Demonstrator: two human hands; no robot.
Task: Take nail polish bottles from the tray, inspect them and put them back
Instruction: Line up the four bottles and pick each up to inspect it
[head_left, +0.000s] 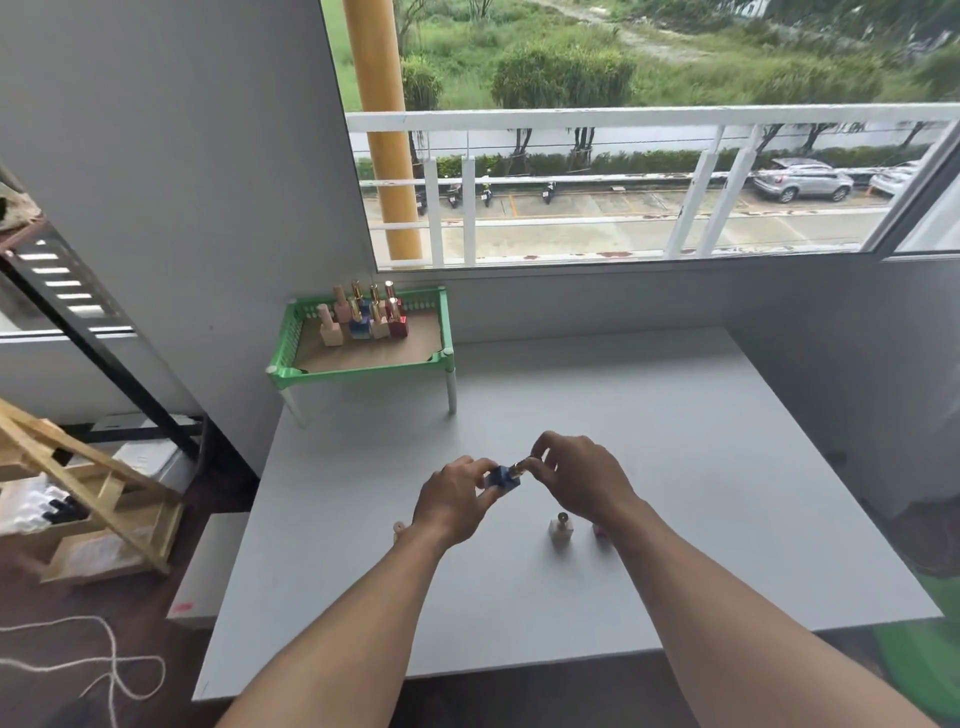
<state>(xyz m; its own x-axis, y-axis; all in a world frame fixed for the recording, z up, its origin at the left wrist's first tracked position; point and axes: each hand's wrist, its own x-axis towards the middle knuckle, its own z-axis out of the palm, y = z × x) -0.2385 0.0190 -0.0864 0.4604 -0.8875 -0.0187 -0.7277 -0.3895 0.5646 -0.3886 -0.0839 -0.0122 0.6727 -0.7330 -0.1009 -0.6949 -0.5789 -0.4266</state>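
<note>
Blue glass is gripped above a grey table (675, 467): a blue nail polish bottle (503, 477) is held tilted between both hands, its base pinched by the left hand (457, 501) and its gold cap pinched by the fingertips of the right hand (576, 475). A pale bottle (561, 530) is seen upright on the table below the right wrist. More bottles (363, 317) are grouped in the green tray (363, 371) in the far left corner.
</note>
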